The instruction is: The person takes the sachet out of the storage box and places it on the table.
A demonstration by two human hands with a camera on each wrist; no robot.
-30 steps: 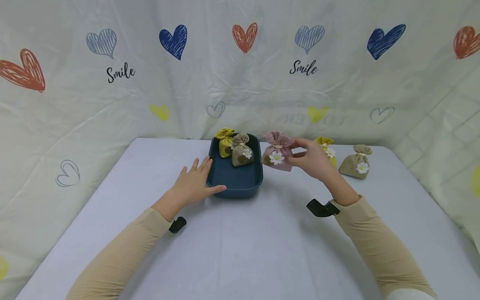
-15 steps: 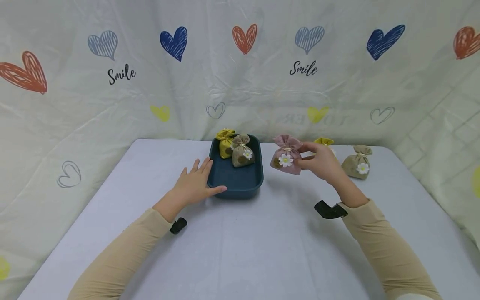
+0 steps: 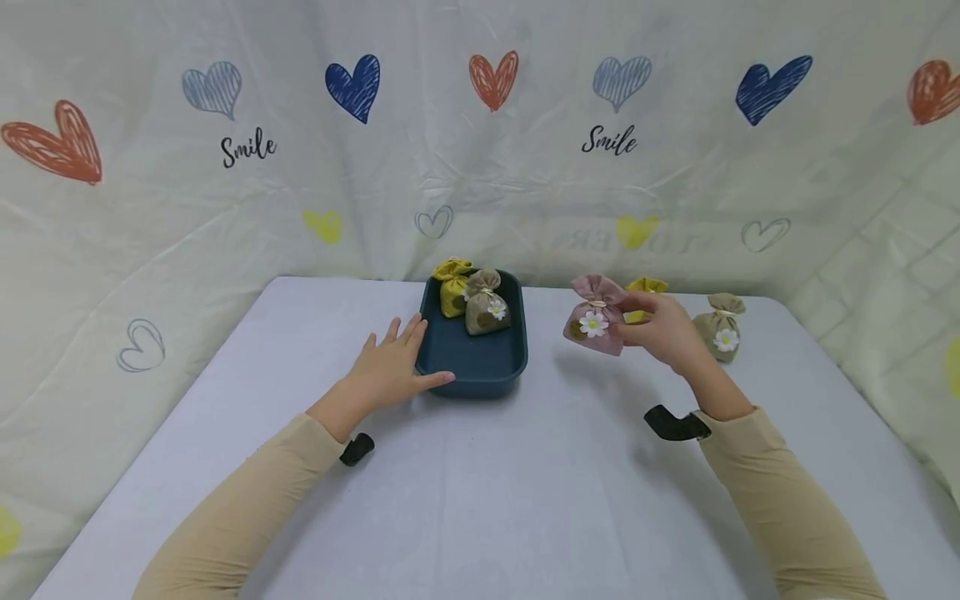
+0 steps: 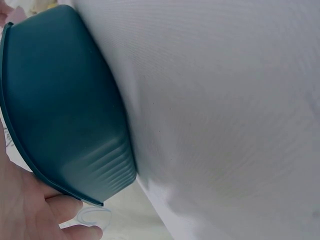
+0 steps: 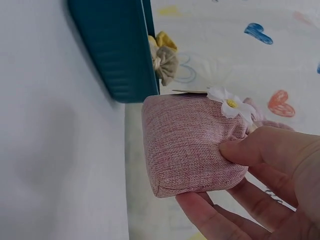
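A pink cloth pouch (image 3: 585, 333) with a white daisy hangs above the table, pinched between thumb and fingers of my right hand (image 3: 663, 333). In the right wrist view its woven base (image 5: 190, 145) faces the camera, thumb pressed into one side. My left hand (image 3: 386, 367) lies with spread, straight fingers against the left rim of a dark teal tray (image 3: 468, 362). Inside the tray, toward the back, a yellow pouch (image 3: 452, 296) and a beige pouch (image 3: 486, 312) lean together. The left wrist view shows the tray's outer wall (image 4: 65, 100) with fingers along its rim.
Behind my right hand stands another yellow pouch (image 3: 647, 286), mostly hidden. To its right is a second beige pouch (image 3: 723, 329) with a daisy. A white cloth covers the table (image 3: 480, 483); a curtain printed with hearts (image 3: 495, 167) hangs along the back edge.
My right hand has carried the pink pouch to the right, away from the tray's right rim, and slightly lower in view. The left hand and tray have stayed in place.
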